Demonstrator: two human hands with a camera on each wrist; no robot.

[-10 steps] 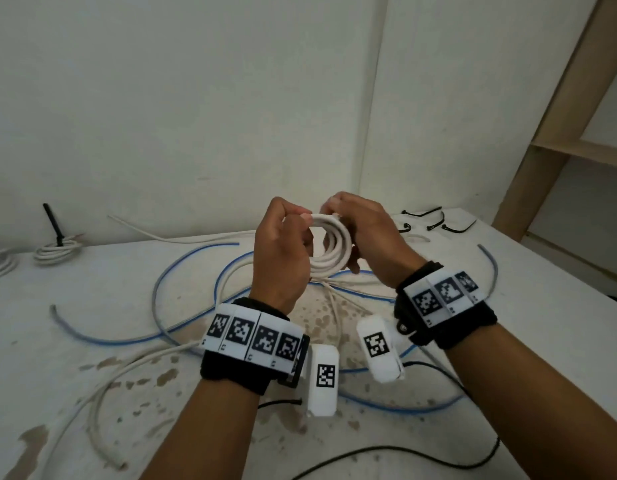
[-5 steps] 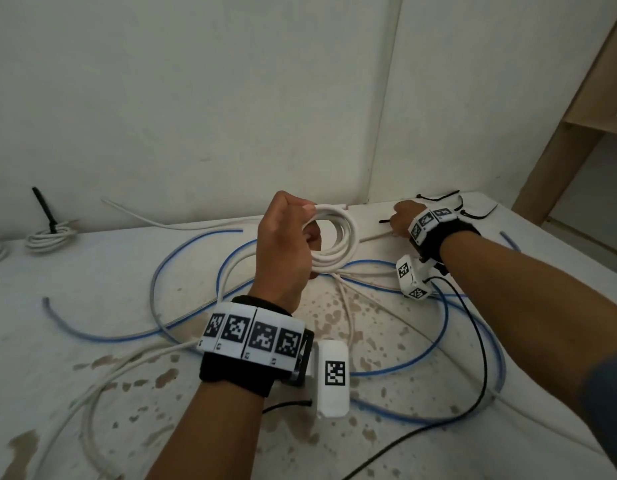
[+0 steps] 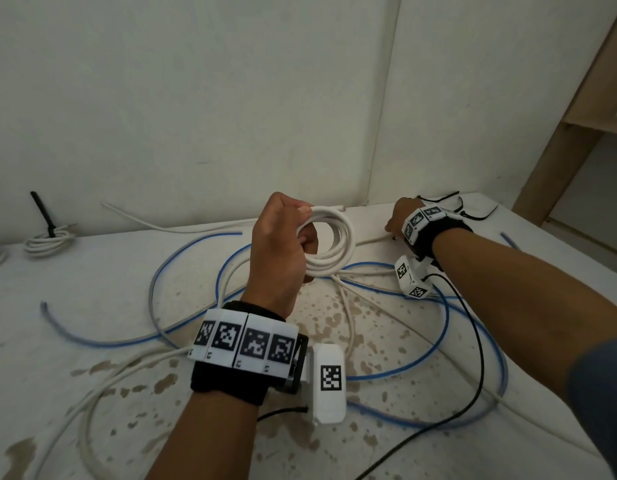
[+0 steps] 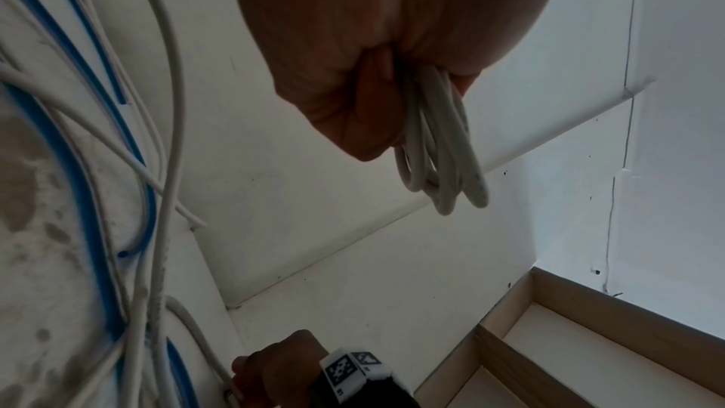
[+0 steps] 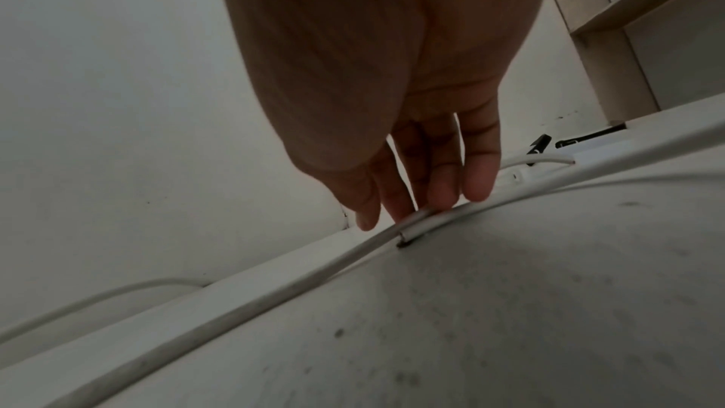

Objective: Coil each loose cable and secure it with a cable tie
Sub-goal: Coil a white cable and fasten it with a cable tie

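White walls meeting in a corner; wooden shelf (image 3: pixel 577 109) at right. Stained white bench (image 3: pixel 92 289), strewn with blue cables (image 3: pixel 182 268) and loose white cable (image 3: pixel 102 386). Tied coil (image 3: pixel 47 239) far left, black cable ties (image 3: pixel 473 211) far right. Left hand (image 3: pixel 283 251), fingers clenched around white coil (image 3: pixel 335 247), raised at centre. Right hand (image 3: pixel 402 216), fingers (image 5: pixel 439 185) extended, touching cable end (image 5: pixel 415 225) at bench's far edge.

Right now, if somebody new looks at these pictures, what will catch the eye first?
First, the left hand gripping a coil of thick white cable above the middle of the stained white table. Next, long blue cables looping across that table. The right hand reaches to the far edge, fingers on a loose white cable end.
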